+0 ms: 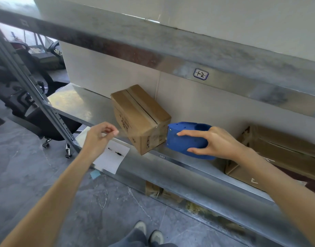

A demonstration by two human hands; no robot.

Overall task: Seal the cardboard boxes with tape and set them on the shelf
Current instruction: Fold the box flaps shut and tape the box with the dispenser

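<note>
My right hand [217,141] grips the blue tape dispenser [185,139] against the right side of the box [140,114]. Left of it, my left hand [98,138] pinches clear tape [122,133].

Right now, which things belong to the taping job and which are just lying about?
Job: cardboard box, blue tape dispenser in right hand, tape end pinched by left hand, shelf.
Lying about: white paper sheet, office chair, handwritten label.

A storeroom beside an office: galvanised metal shelving [171,169] crosses the view, with a handwritten bin label [201,74] at one o'clock, brown cartons [281,150] at three o'clock and wheeled office chairs [46,122] at nine o'clock.
</note>
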